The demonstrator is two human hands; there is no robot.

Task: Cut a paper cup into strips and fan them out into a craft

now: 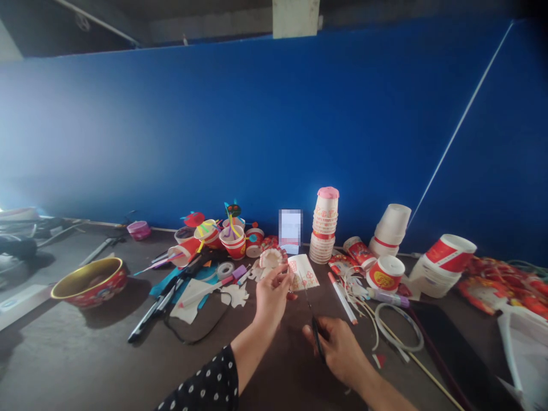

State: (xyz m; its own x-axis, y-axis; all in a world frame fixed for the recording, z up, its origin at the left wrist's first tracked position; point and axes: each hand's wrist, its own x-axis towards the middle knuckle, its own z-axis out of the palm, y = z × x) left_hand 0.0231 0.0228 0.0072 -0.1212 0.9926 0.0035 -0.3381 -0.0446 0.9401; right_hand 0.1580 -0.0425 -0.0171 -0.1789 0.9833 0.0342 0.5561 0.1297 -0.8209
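Observation:
Between the thumb and fingers of my left hand [273, 288] is the left edge of a white paper piece [305, 269] with red printed patterns. My right hand [336, 348] is wrapped round the black handles of a pair of scissors [315, 332]. The thin blades point away from me and reach the lower edge of the paper. Behind my left hand lies a pale, fringed round cup piece [270, 260]. A stack of paper cups [324, 228] with a pink top stands just beyond the paper.
A red and gold bowl [92, 282] sits at left. Decorated paper cups [233, 241] stand along the back. A tripod-like black stick [166, 299] and paper scraps [235, 295] lie left of my hands. To the right are a marker [342, 298], coiled tubing [417, 328] and more cups [385, 273].

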